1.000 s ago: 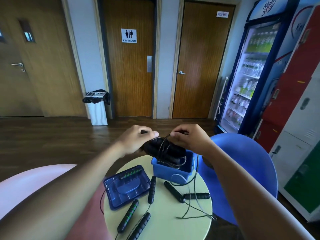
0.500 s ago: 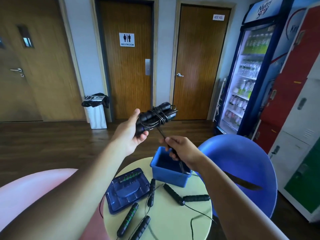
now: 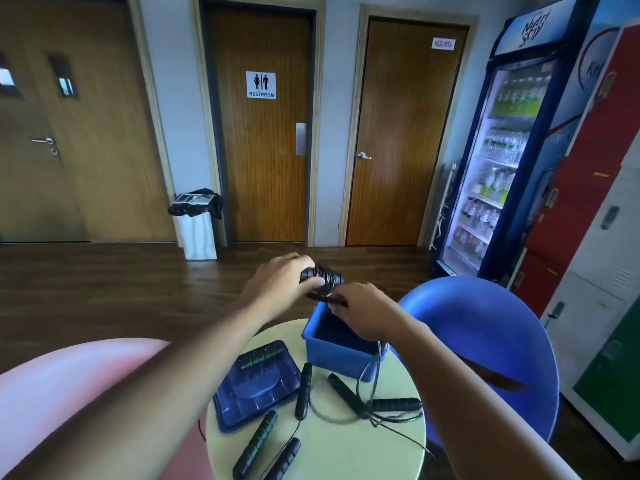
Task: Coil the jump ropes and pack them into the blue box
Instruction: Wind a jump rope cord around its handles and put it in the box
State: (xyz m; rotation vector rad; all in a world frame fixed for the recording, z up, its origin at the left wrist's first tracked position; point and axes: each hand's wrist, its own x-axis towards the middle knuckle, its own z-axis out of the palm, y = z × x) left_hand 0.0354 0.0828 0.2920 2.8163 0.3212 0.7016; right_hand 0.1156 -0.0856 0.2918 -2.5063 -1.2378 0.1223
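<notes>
At the worktop's (image 3: pixel 346 452) left edge I see the blue lid (image 3: pixel 256 393) lying flat, a green-banded handle (image 3: pixel 263 355) on it. Above the far edge my left hand (image 3: pixel 280 282) grips the wound jump rope (image 3: pixel 322 276), fingers curled round it. Just beside it my right hand (image 3: pixel 363 313) pinches the loose cord (image 3: pixel 378 355), which trails down past the blue box (image 3: pixel 332 353). That box sits at the far edge, beneath both hands. Other rope handles (image 3: pixel 346 398) lie scattered toward the near edge.
</notes>
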